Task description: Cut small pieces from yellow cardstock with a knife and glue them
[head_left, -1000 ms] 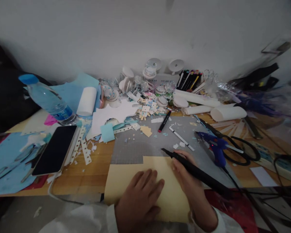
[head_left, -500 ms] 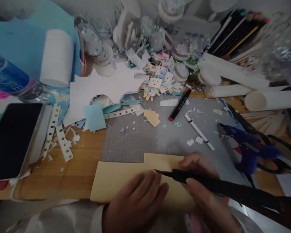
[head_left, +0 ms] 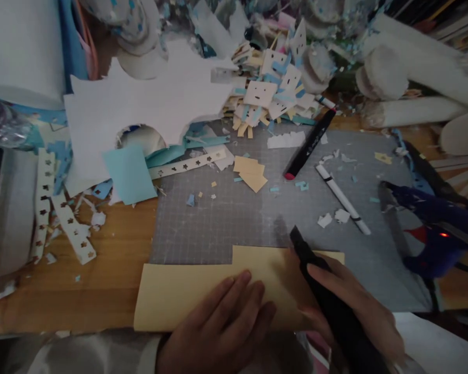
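My left hand (head_left: 222,327) lies flat, fingers stretched out, on a pale yellow sheet of paper (head_left: 187,288) at the near edge of a grey cutting mat (head_left: 257,208). My right hand (head_left: 354,306) is wrapped round a long black pen-shaped tool (head_left: 323,285). The tool's tip rests at the sheet's upper edge, just right of a step cut in the paper.
On the mat lie a black marker with a red end (head_left: 310,150), a white pen (head_left: 343,200), yellow scraps (head_left: 251,174) and paper bits. A blue glue gun (head_left: 432,223) sits right. White cut paper (head_left: 148,109), punched strips (head_left: 66,228), a light blue square (head_left: 128,174) and small paper figures (head_left: 267,91) crowd the back and left.
The view has moved closer and lower over the mat. The black tool has swung from lying across the sheet to pointing away, tip at the sheet's upper edge. My left hand stays flat.
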{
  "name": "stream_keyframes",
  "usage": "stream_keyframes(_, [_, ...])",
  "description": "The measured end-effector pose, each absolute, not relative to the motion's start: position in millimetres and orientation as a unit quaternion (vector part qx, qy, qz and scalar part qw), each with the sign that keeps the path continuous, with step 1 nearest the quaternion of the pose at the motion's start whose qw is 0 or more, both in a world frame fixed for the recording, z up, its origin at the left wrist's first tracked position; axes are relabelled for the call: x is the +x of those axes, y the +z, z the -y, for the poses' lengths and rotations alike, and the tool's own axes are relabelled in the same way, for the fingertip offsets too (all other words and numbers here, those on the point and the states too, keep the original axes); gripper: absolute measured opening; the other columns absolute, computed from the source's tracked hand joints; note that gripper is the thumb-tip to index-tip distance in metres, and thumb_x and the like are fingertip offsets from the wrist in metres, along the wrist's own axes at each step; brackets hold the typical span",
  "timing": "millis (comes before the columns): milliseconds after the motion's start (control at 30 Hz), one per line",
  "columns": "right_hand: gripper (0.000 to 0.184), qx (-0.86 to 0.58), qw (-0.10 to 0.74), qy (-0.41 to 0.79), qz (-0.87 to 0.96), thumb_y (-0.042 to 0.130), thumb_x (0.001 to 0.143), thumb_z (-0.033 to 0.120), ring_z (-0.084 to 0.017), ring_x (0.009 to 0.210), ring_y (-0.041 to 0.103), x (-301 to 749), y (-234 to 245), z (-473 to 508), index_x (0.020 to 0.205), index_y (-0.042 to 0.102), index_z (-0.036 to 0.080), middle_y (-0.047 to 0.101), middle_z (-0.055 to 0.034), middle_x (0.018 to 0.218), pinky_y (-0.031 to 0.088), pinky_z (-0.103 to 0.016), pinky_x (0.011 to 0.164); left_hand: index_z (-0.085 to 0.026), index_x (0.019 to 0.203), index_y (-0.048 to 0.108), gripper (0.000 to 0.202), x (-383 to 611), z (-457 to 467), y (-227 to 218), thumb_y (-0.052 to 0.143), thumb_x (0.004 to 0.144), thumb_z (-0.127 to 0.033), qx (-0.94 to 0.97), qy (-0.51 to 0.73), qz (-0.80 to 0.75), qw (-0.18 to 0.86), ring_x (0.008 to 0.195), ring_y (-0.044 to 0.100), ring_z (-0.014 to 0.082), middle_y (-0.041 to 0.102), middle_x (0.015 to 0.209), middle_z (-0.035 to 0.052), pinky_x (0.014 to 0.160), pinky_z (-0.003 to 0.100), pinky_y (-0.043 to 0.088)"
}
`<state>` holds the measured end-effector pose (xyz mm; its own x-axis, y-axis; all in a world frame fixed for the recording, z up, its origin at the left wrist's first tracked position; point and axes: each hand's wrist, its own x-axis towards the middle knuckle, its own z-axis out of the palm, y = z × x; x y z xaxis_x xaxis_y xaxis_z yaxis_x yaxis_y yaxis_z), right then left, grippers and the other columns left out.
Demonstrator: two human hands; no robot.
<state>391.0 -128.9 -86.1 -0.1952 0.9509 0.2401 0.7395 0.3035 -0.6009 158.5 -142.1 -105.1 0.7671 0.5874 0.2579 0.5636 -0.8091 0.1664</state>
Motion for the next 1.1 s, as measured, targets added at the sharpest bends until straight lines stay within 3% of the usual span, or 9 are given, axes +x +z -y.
stream_keyframes(200, [0.027,-0.5,0.253,0.108,0.822,0.061,0.087,0.025,-0.025,0.111,0.063,390.1,-92.5,121.0,0.114,0.059,0.021,0.067,-0.0106,0.113,0.054,-0.038,0.09,-0.026,0.121,0.062,0.031,154.8,140.9,-99.0,0.058,0.091,-0.033,0.935,0.14,-0.316,0.081,0.129,0.047,0.0245,0.058,0.129,0.0,0.115,0.038,0.026])
stream_keyframes(433, [0.029,-0.495,0.256,0.124,0.821,0.063,0.086,0.027,-0.024,0.106,0.063,389.1,-90.3,118.8,0.114,0.059,0.021,0.067,-0.0086,0.11,0.053,-0.038,0.087,-0.021,0.126,0.059,0.033,154.2,126.7,-89.9,0.044,0.097,-0.027,0.927,0.144,-0.329,0.105,0.126,0.048,0.0193,0.059,0.132,0.0037,0.109,0.032,0.031])
stream_keyframes(633, [0.033,-0.501,0.257,0.131,0.816,0.062,0.085,0.028,-0.026,0.104,0.063,392.5,-91.1,118.1,0.118,0.058,0.024,0.068,-0.007,0.108,0.055,-0.039,0.083,-0.022,0.131,0.056,0.039,155.6,123.9,-93.2,0.051,0.094,-0.035,0.929,0.111,-0.337,0.105,0.136,0.038,0.0264,0.052,0.141,0.0045,0.113,0.037,0.024])
stream_keyframes(833, [0.033,-0.509,0.25,0.133,0.813,0.059,0.088,0.028,-0.027,0.107,0.061,396.9,-91.1,120.6,0.12,0.057,0.02,0.066,-0.011,0.111,0.054,-0.04,0.086,-0.021,0.129,0.056,0.037,158.5,122.9,-93.0,0.05,0.095,-0.035,0.928,0.119,-0.334,0.111,0.135,0.04,0.0261,0.054,0.139,0.0051,0.114,0.037,0.024])
stream_keyframes(1100, [0.035,-0.491,0.264,0.144,0.818,0.061,0.086,0.03,-0.027,0.103,0.065,398.9,-89.1,115.5,0.12,0.059,0.021,0.07,-0.0092,0.106,0.055,-0.04,0.086,-0.024,0.134,0.052,0.043,159.4,126.7,-95.4,0.053,0.093,-0.039,0.921,0.114,-0.361,0.094,0.135,0.041,0.0247,0.052,0.141,0.0086,0.114,0.037,0.024])
